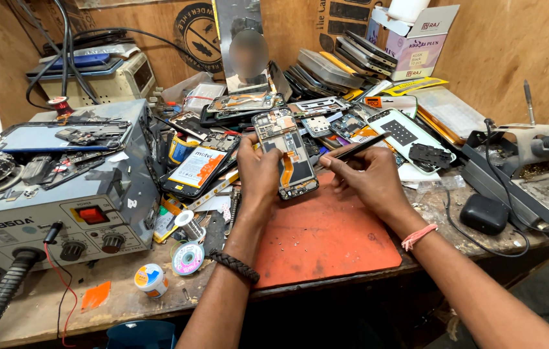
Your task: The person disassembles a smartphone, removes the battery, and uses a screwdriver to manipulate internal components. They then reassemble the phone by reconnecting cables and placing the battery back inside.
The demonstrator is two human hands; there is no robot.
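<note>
Left grip [258,171] pinches the opened phone [285,152] by its edges above the orange mat [326,236]; right grip [361,174] clasps tweezers [359,147]. Light, fragile board.

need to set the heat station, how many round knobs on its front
2, side by side on the grey station's front: left knob and right knob, below the red switch. Others may be hidden.

A single head-worn camera looked down and forward, from close above, at the cluttered wooden workbench [42,304], toward its plywood back wall [500,58].
</note>
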